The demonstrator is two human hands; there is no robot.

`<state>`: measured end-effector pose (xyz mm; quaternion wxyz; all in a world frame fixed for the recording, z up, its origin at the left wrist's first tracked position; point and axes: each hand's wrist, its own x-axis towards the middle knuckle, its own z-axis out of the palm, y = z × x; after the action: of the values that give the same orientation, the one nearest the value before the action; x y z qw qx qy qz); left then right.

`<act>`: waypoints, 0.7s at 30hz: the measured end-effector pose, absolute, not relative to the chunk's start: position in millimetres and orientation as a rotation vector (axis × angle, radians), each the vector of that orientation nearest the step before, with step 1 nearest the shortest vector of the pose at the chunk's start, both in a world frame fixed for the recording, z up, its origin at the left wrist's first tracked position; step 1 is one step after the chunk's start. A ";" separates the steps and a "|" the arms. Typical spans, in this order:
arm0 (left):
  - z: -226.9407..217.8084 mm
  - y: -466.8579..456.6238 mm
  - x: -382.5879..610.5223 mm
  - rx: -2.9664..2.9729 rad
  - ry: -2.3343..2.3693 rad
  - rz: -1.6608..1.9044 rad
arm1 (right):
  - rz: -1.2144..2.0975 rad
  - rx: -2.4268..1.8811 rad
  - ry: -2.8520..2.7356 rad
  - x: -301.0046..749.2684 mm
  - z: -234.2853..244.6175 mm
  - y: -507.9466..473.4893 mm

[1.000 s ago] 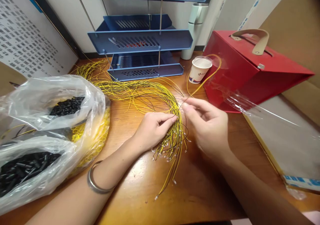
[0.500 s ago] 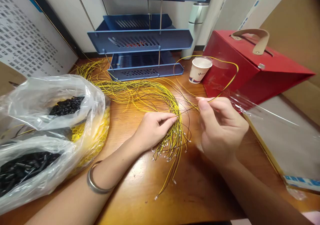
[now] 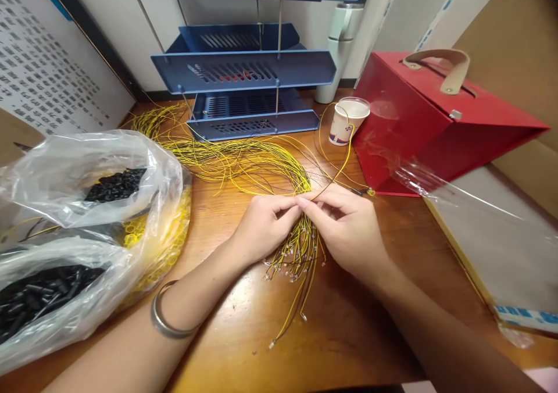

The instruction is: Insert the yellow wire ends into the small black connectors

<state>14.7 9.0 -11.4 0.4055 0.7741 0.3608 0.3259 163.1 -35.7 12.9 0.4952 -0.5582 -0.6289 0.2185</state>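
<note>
Brought leftward since half a second ago, the right hand [image 3: 351, 224] now meets the left hand [image 3: 265, 225] over a yellow-and-black wire bundle [image 3: 300, 172] on the tabletop [image 3: 349, 335]. Each grip is pinched together: left at the bundle's strands, right on a looped wire [image 3: 349, 153]. Pale-tipped ends [image 3: 294, 274] fan out below both hands.

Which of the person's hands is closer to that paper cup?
Right. The right hand is on the near side of the paper cup, not touching it; the left hand is farther off, nearer the viewer and to the cup's left.
</note>
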 end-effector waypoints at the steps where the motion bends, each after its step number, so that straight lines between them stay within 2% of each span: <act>1: -11.3 8.9 14.8 1.945 0.916 0.817 | 0.502 -1.347 -1.510 162.7 13.5 -35.8; 7: -10.2 8.3 15.7 1.963 0.960 0.817 | 0.219 -1.180 -1.243 160.1 22.1 -38.9; 14: -9.4 9.2 15.0 1.960 0.946 0.802 | 0.601 -1.347 -1.429 161.9 11.1 -35.0; 21: -9.0 8.0 15.9 1.963 1.006 0.805 | 0.507 -1.235 -1.114 162.0 22.2 -38.0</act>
<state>15.9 8.0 -9.0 0.3864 0.7710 0.3953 0.3162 162.0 -38.0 22.2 0.6454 -0.5424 -0.4895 0.2228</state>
